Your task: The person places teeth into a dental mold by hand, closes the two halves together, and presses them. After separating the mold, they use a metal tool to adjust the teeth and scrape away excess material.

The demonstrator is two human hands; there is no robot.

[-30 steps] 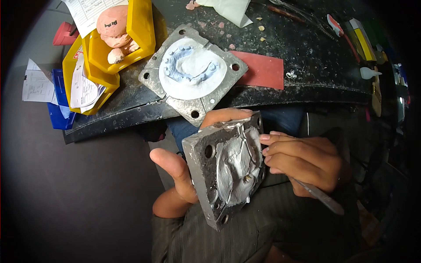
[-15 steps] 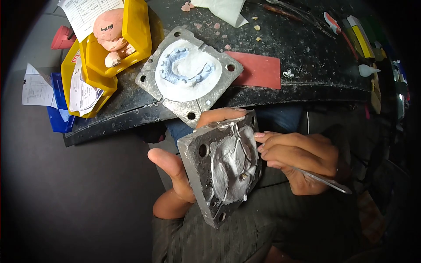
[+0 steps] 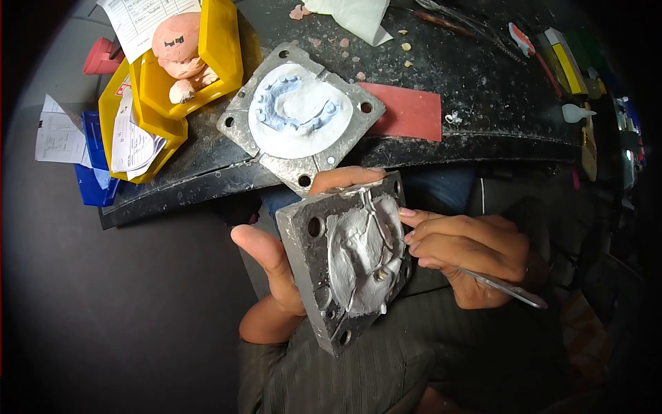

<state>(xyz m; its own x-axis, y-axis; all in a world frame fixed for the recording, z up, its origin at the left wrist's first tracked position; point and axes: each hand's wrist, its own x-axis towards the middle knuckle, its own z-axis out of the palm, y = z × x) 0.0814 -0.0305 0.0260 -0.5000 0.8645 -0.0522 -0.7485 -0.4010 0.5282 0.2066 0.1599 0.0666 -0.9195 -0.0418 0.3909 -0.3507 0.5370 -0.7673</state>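
My left hand (image 3: 272, 265) grips a metal dental flask half (image 3: 298, 241) from behind, thumb at its left side and a finger over its top edge. The flask half is tilted up and filled with whitish-grey plaster (image 3: 358, 238) with a hollow, ridged surface. At its right edge, my right hand (image 3: 469, 252) holds a slim metal hand tool (image 3: 507, 284) like a pen. The tool's working tip is hidden by the fingers and cannot be made out. Beyond, on the bench, lies the other flask half (image 3: 240, 103), its white plaster bearing a bluish arch of tooth shapes (image 3: 303, 124).
Yellow bins (image 3: 224, 48) at the left hold pink plaster pieces (image 3: 176, 41) and papers (image 3: 134, 141). A red wax sheet (image 3: 407, 114) lies by the bench's front edge (image 3: 476, 148). White tissue (image 3: 355, 17), scraps and tools lie behind; a brush and boxes stand right.
The held flask half sits very slightly further left and has turned a little. My right hand stays by its right edge with the tool. The bench view has shifted slightly.
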